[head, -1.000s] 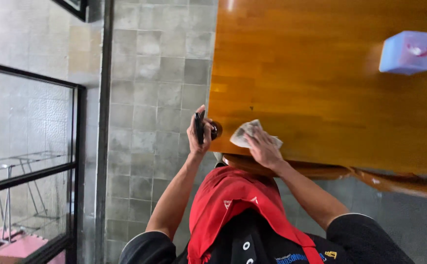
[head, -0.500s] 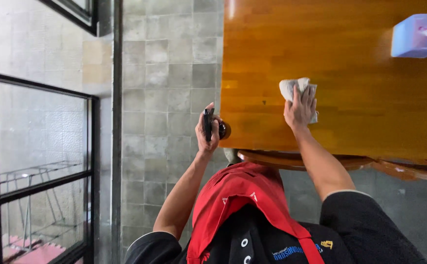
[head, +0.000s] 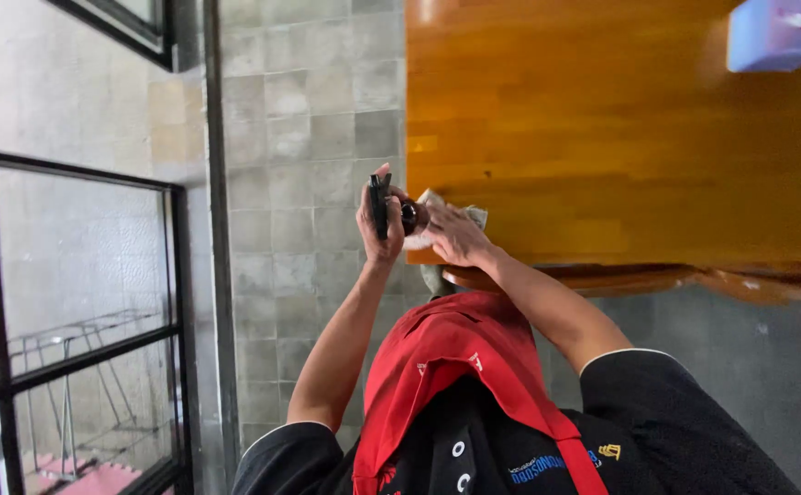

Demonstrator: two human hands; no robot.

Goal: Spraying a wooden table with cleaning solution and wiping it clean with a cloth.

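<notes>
A: Grey tiled floor (head: 309, 137) at nine o'clock, glossy wooden table (head: 620, 137) filling twelve to three. Where's the cloth now?

B: The pale cloth (head: 469, 216) has come back from mid-table to the near-left corner, pinned flat under the right hand (head: 451, 236), fingers spread over it.

A: And the other hand?

B: The left hand (head: 377, 225), just beside it, is wrapped tight round a dark spray bottle (head: 391, 211). A pale blue box (head: 776, 35) sits at two o'clock. I'd judge the wiping has reached this edge.
</notes>
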